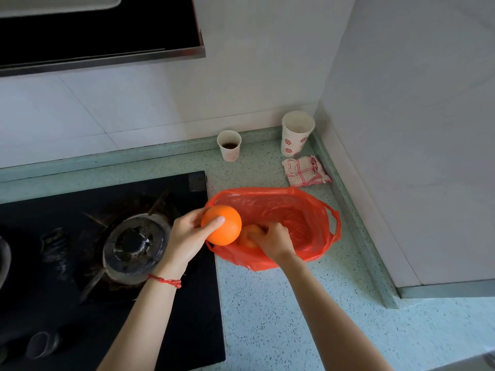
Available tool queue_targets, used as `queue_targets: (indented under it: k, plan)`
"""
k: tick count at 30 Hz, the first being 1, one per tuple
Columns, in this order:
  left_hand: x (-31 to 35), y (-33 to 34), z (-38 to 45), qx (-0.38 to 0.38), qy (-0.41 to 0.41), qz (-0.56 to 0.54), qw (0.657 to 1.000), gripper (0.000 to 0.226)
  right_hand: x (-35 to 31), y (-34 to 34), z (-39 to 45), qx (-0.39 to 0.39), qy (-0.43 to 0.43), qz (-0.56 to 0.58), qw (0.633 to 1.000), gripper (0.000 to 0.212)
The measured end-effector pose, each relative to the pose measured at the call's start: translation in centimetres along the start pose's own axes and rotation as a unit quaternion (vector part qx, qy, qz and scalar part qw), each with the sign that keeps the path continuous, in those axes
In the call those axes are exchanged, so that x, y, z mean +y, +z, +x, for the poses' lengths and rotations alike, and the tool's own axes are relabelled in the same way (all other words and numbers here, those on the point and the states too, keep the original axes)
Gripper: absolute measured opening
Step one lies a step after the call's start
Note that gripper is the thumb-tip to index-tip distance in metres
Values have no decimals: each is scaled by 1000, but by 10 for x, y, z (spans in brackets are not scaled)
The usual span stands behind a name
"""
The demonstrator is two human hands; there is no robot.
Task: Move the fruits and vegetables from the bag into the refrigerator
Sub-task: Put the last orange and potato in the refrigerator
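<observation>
A red plastic bag (300,210) lies open on the speckled green counter (281,303), right of the stove. My left hand (187,236) holds a round orange (223,228) over the bag's left rim. Inside the bag, my right hand (273,241) closes over a second orange fruit (247,236), which is blurred and mostly covered by the fingers. No refrigerator is in view.
A black gas stove (107,250) with a burner fills the left. Two paper cups (229,145) (296,133) stand at the back wall, and a checked cloth (305,171) lies near the corner. A white wall or panel (415,129) bounds the right; a range hood (101,30) hangs above.
</observation>
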State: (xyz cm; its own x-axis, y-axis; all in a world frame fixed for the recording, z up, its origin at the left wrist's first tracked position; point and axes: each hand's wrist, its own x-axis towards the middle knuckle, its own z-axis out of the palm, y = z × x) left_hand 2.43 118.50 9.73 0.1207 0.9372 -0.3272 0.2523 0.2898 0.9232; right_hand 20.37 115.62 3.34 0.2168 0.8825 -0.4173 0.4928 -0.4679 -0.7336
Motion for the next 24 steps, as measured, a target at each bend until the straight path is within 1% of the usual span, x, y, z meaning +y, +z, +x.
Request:
queue_targets:
  k: [2,6,8,11,15,17,19,22,24]
  plan:
    - [0,1,0,0,4,-13,1000,65,-1,-8,0,40,4,33,999,26]
    - [4,6,-3,9,20,-25,999,34,-4,-28,2,121,-14,82,989,29]
    - [7,8,-6,22,30,-29,999,28,-8,-38,-1,142,-16,124,982,32]
    - [13,10,-12,31,47,-40,998,28,-12,-51,-10,166,-29,171,971,29]
    - [16,10,-24,30,59,-55,996,34,-19,-62,-32,182,-61,220,956,23]
    - [15,10,-32,19,60,-59,996,26,-18,-64,-45,187,-74,235,951,23]
    - [11,11,-40,8,59,-61,996,24,-16,-66,-59,183,-78,237,951,22]
    - [3,11,-54,6,54,-68,996,28,-9,-66,-75,175,-80,245,950,17]
    - [-3,11,-65,8,52,-72,996,36,-5,-67,-84,169,-80,244,952,18]
